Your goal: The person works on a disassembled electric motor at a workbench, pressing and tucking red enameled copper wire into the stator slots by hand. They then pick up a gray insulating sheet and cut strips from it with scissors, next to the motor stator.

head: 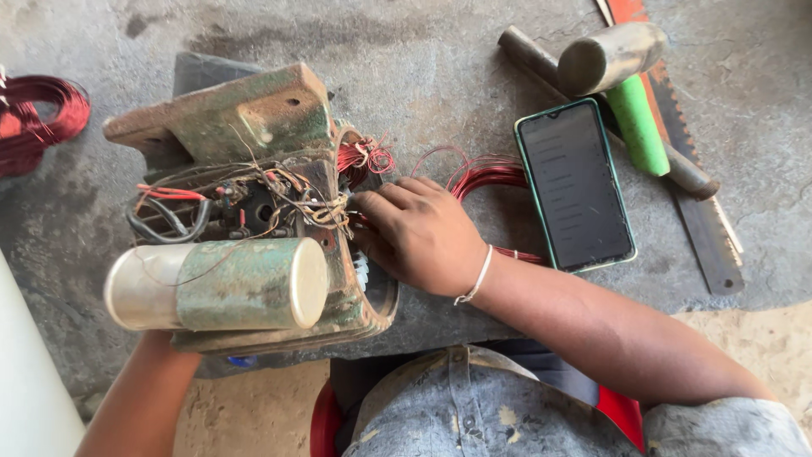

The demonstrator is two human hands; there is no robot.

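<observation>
The motor housing [254, 211], green, worn and rusty, stands on the grey stone slab [440, 68] at the left of the view, with a pale cylinder [218, 285] fixed to its near side. The right hand [419, 233] rests against its open end, fingers curled into the tangle of red winding wire [364, 158]; what they pinch is hidden. The left hand is out of sight behind the housing, only its forearm [139, 398] showing. Just right lie a phone [575, 186], a hammer [622, 76] and a saw blade [689, 169].
</observation>
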